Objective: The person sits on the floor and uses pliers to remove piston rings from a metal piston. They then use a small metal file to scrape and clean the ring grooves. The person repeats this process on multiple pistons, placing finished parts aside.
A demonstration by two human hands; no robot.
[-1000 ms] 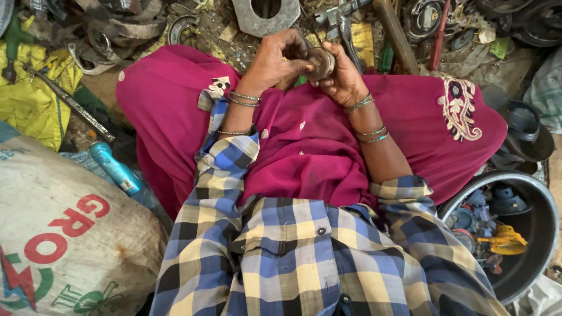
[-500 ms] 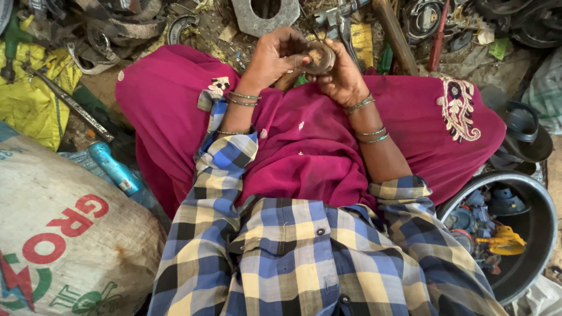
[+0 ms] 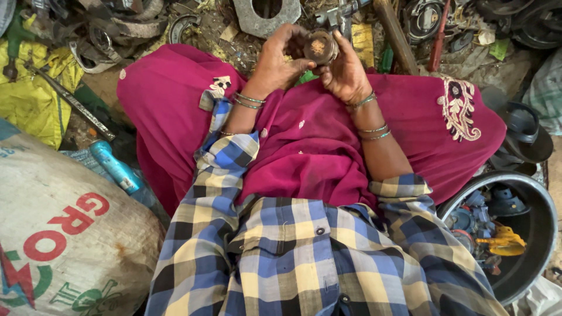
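Closest in, just checked shirt and magenta lap. Past the knees, left hand (image 3: 280, 65) and right hand (image 3: 346, 75) both grip the small round rusty metal part (image 3: 319, 48) between them, open face tilted up toward the camera. Scrap metal lies beyond.

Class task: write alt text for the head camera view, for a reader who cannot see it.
Seen from above, a seated person's left hand and right hand hold a small round rusty metal part over a lap draped in magenta cloth. Scrap metal litters the ground ahead, a printed sack lies at the left, and a black tub of parts sits at the right.
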